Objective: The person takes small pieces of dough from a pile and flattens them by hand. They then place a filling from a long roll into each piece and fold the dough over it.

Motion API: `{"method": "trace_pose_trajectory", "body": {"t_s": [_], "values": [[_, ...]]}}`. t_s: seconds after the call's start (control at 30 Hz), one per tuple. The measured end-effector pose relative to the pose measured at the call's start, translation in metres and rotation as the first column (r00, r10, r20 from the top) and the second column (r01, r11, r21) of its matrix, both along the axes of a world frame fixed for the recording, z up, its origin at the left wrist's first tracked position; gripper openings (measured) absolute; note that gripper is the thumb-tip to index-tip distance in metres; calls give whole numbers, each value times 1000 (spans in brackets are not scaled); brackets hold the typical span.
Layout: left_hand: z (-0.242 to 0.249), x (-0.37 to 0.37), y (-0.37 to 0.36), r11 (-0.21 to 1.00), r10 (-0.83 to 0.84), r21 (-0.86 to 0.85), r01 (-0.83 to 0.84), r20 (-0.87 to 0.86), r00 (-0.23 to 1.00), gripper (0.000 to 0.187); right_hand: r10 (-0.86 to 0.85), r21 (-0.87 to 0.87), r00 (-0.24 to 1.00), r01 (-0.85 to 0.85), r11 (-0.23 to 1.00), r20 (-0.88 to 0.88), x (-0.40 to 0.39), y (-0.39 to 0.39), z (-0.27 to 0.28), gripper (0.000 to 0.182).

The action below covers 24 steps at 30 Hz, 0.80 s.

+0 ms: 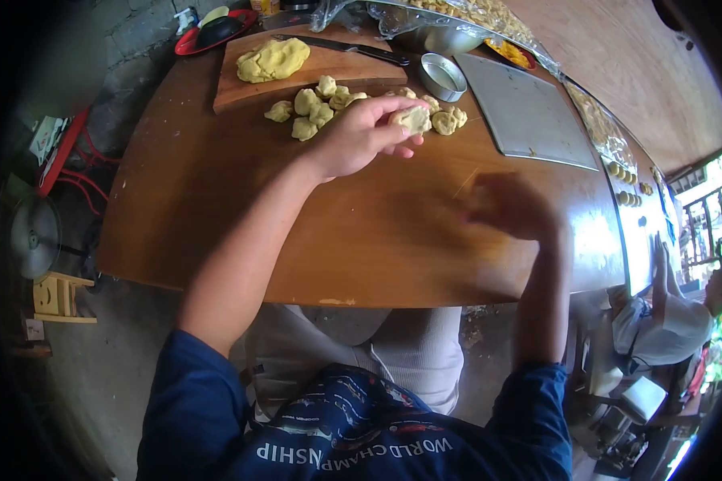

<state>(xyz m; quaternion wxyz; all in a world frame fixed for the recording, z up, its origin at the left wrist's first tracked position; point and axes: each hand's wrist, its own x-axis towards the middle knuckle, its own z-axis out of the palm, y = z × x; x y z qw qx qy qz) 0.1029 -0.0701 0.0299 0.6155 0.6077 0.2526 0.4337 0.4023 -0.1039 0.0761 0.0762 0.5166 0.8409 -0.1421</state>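
My left hand [365, 136] is closed on a flattened piece of pale yellow dough [414, 121], holding it above the table between thumb and fingers. Motion smears my right hand [509, 207], which hovers over the table to the right; its fingers cannot be made out. Behind my left hand lie several small dough lumps [306, 102], and more dough pieces [448, 121] sit just beyond the held one. A large mound of yellow dough [273, 60] rests on the wooden cutting board [233, 90].
A black-handled knife [377, 54] lies across the board. Right of it stand a round metal tin [442, 78] and a flat metal tray [529, 112]. A metal bowl [449, 39] and plastic-covered trays line the far edge. Another person [666, 325] sits at the far right.
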Motion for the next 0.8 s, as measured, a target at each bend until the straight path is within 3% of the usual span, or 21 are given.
{"method": "trace_pose_trajectory", "body": {"t_s": [0.07, 0.1, 0.17, 0.2, 0.27, 0.33, 0.37, 0.4, 0.47, 0.6, 0.67, 0.8], "values": [[4, -3, 5, 999, 27, 19, -26, -31, 999, 38, 214, 78, 972, -207, 975, -99, -2, -11, 2, 61], [0, -5, 8, 998, 27, 50, -24, -55, 998, 36, 222, 79, 971, -215, 973, -94, -6, -4, 8, 61], [1, -6, 8, 992, 54, 118, -36, -154, 987, 30, 114, 90, 857, -79, 993, -502, -14, 17, 22, 49], [3, -6, 6, 993, 50, 113, -32, -158, 986, 30, 108, 85, 856, -75, 994, -506, -24, 22, 19, 49], [5, -5, 4, 979, 114, 194, -60, -283, 952, 27, 40, 100, 582, 71, 992, -812, -59, 27, 9, 36], [8, -2, -2, 973, 144, 215, -80, -302, 942, 30, -1, -17, 547, -23, 1000, -837, -72, 28, -11, 33], [8, -1, -4, 967, 174, 233, -102, -313, 934, 32, -80, -90, 462, 0, 996, -883, -77, 25, -17, 35], [4, 0, -3, 967, 175, 232, -104, -311, 934, 32, -81, -92, 465, -1, 996, -882, -74, 29, -21, 35], [-6, 4, -1, 995, 41, 94, -32, -99, 994, 39, -123, -109, 409, 59, 992, -904, -65, 37, -27, 33], [0, 11, -11, 999, 41, -29, -41, -25, 999, 45, -160, -134, 399, 92, 987, -903, -57, 41, -25, 29], [-3, 10, -7, 995, 78, 81, -62, -217, 973, 48, -112, -52, 536, 125, 991, -837, -57, 40, -26, 28], [-9, 8, -2, 950, 232, 288, -123, -380, 895, 44, -111, -58, 625, 104, 993, -773, -59, 32, -22, 29]]}}
